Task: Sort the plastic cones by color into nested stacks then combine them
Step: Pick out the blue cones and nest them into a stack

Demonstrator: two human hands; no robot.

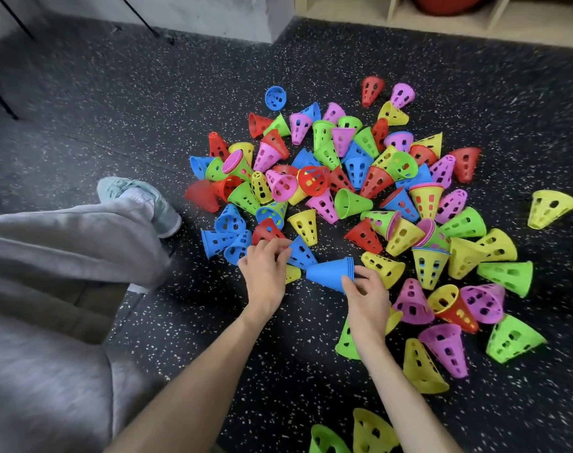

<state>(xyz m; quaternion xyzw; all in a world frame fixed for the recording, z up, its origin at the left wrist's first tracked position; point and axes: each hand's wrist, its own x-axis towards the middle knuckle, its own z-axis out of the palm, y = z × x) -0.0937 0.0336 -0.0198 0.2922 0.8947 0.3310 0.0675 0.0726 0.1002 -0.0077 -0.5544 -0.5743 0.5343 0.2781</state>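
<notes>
Cones (353, 178) of thin perforated plastic lay scattered in a loose heap across the dark speckled floor (115, 132), mixed by colour: blue, red, green, yellow and pink, most tipped on their sides, a few already nested in odd pairs. Nearest the person, a blue nested stack (330, 273) lay on its side with its wide rims pointing right. The right hand (366, 294) was closed on that wide end, fingers curled over the rims. The left hand (267, 269) reached a loose blue cone (299, 253) just beside the stack, its fingertips pinched at the cone's lower edge; whether it had fully lifted the cone could not be told. More single blue cones (226, 235) sat just left of that hand.

These pieces looked very light and fairly stiff, with smooth walls that would slide easily one into another but could jam if pushed in crooked. The holes and the flared rim seemed the best places to hold, since the narrow tip offered little purchase. A stack held only at one end might shed its outer cones, so support along the side seemed wise.

Further out, a bent leg in grey trousers (66, 243) and a pale shoe (141, 201) rested left of the heap, and wooden shelving (393, 11) stood at the far wall.
</notes>
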